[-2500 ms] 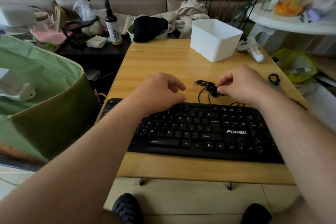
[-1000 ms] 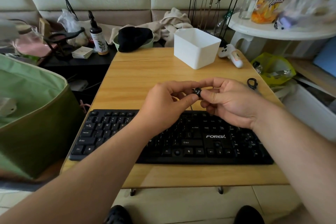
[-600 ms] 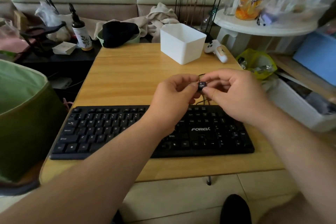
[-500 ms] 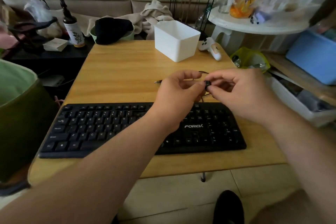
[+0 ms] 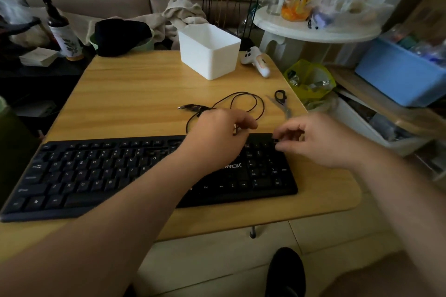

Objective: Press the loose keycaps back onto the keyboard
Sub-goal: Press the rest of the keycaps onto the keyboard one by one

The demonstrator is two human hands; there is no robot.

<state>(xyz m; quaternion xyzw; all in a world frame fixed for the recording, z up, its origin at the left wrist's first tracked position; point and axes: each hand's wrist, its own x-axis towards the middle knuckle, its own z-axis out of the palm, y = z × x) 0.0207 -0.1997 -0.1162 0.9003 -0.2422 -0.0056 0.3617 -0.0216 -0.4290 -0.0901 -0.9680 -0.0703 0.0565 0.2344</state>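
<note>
A black keyboard [image 5: 96, 176] lies along the near edge of the wooden table [image 5: 135, 94]. My right hand [image 5: 318, 142] pinches a small black keycap [image 5: 275, 140] between thumb and fingertips, just above the keyboard's far right corner by the number pad. My left hand [image 5: 214, 137] hovers over the keyboard's upper edge left of that, fingers curled with thumb and forefinger close together. Whether it holds anything is hidden. My left forearm covers the middle keys.
The keyboard's black cable [image 5: 241, 99] loops on the table behind my hands. Small scissors [image 5: 282, 103] lie near the right edge. A white bin [image 5: 210, 53] and a white controller [image 5: 257, 60] stand at the back. Clutter surrounds the table.
My hands, which held the keycap together above the table, have separated. The right hand has carried the keycap down to the keyboard's far right corner. The view has swung right.
</note>
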